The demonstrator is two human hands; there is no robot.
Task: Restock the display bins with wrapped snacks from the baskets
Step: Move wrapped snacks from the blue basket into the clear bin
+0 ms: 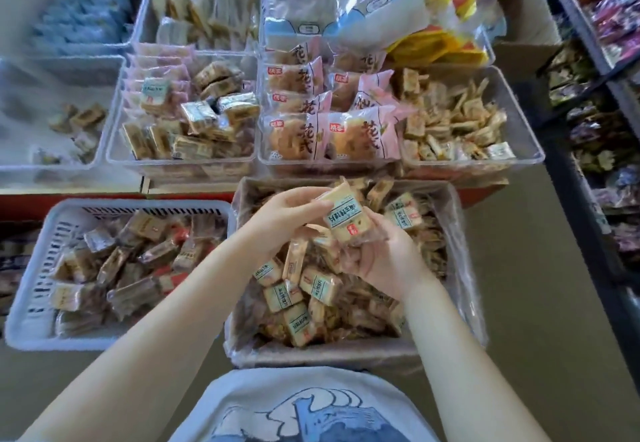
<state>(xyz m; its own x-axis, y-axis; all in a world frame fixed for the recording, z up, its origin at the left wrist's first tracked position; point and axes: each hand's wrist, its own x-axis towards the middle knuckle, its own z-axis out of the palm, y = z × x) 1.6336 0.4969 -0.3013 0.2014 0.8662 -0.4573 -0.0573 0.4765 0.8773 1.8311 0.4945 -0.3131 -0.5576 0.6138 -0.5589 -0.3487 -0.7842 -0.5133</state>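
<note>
The clear bins (533,150) fill the field from nine to three o'clock, set edge to edge on a raised red-fronted stand so that stock can be dropped in from above. The nearest row is unevenly filled: the bin at ten o'clock (104,123) holds only a few packets, which by my reading makes it the neediest.

Below them, at six o'clock, sits the lined box (460,233), heaped with wrapped snacks and placed right in front of the person for easy reach. The white basket (31,306) lies at eight o'clock, just beside it, also part full.

Both hands meet over the box, near the centre. The right hand (381,258) is cupped palm up, its fingers curled round a small stack of packets; the left hand (287,216) pinches the top packet (343,216) by its upper edge, probably squaring the stack before carrying it up to a bin (several at once saves trips).

Much is unclear. The far bins at twelve o'clock are blurred, and their wrappers cannot be read. How many packets the right hand holds is hidden by its own fingers. The shelves (609,71) at two to four o'clock are cut off by the frame edge, as is the basket's left side. Whether the box's lining is a bag cannot be told.
</note>
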